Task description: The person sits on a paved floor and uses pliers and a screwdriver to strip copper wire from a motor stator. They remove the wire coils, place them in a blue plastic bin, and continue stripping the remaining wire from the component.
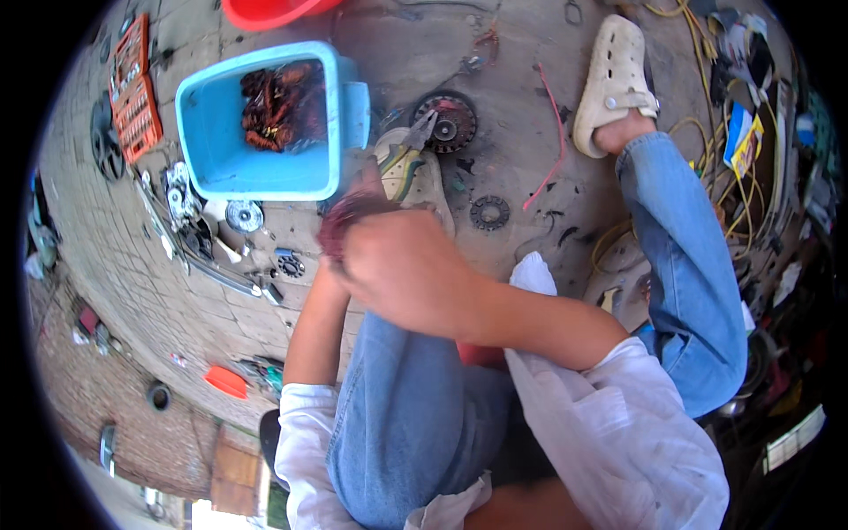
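Observation:
A blurred bundle of dark red copper wire (352,219) sits between my hands. My right hand (411,265) reaches across from the right, closed on the bundle. Behind it, mostly hidden, is my left hand (334,270), which seems closed on the same wire; its fingers hardly show. Just beyond, pliers (406,157) with yellow-green handles lie over my left clog (433,188), jaws against a round motor part (446,131) with reddish windings. More dark copper wire pieces (281,102) lie inside the light blue tub (346,115), left of the pliers.
A red basin (274,12) stands at the far edge. Orange socket cases (135,106) and dismantled metal parts (181,199) lie left. Near the right clog (609,79) are a pink wire (555,132) and a dark ring (489,213). Yellow cables (746,203) and clutter fill the right side.

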`<state>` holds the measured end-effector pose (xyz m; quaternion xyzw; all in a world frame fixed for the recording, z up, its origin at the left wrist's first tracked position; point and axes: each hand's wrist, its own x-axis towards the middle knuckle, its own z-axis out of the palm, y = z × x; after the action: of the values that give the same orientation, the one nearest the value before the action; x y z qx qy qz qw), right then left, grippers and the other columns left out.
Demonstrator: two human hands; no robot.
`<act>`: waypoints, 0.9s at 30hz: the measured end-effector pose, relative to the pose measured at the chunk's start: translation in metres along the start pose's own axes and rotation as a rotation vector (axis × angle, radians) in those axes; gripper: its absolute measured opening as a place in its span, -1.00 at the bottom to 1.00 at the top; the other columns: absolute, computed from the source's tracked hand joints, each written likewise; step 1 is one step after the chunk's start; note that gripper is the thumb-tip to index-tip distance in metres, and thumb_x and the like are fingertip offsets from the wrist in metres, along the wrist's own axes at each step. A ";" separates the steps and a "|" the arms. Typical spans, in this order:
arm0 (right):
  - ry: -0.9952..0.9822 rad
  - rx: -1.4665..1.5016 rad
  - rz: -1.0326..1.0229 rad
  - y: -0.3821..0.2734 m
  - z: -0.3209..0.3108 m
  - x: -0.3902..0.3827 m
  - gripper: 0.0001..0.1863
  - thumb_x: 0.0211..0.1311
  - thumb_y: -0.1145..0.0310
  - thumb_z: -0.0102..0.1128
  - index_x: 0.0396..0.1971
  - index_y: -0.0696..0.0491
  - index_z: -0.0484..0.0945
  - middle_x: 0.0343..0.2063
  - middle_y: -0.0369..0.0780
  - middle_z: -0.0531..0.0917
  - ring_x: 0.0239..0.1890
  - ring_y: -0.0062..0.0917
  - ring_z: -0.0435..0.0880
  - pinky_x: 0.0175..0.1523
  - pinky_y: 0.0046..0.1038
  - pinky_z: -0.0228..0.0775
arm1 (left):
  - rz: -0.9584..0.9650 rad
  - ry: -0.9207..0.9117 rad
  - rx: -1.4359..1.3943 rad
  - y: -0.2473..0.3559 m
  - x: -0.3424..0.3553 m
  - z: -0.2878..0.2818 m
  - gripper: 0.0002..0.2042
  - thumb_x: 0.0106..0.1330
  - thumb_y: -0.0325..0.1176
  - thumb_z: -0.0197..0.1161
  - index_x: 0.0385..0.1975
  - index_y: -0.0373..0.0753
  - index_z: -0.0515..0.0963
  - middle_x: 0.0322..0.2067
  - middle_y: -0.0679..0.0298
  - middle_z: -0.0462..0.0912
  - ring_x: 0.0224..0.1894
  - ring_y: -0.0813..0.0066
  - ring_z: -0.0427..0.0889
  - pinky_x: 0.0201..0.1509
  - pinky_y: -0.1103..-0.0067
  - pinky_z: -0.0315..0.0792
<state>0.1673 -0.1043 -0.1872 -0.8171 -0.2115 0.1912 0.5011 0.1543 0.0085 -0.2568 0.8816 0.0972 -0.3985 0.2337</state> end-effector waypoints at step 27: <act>0.034 0.335 0.115 0.013 -0.025 0.029 -0.88 -0.24 0.48 0.15 -0.62 0.21 0.55 -0.59 0.02 0.60 -0.49 -0.14 0.65 -0.35 -0.19 0.48 | 0.059 -0.151 0.526 0.024 0.016 -0.044 0.04 -0.23 -0.03 0.54 0.30 -0.16 0.08 0.03 -0.12 0.46 0.10 -0.02 0.45 0.15 0.35 0.36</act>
<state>0.2068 -0.1123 -0.1913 -0.7360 -0.1211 0.2380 0.6221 0.2025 0.0088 -0.2350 0.8821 -0.0533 -0.4678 0.0147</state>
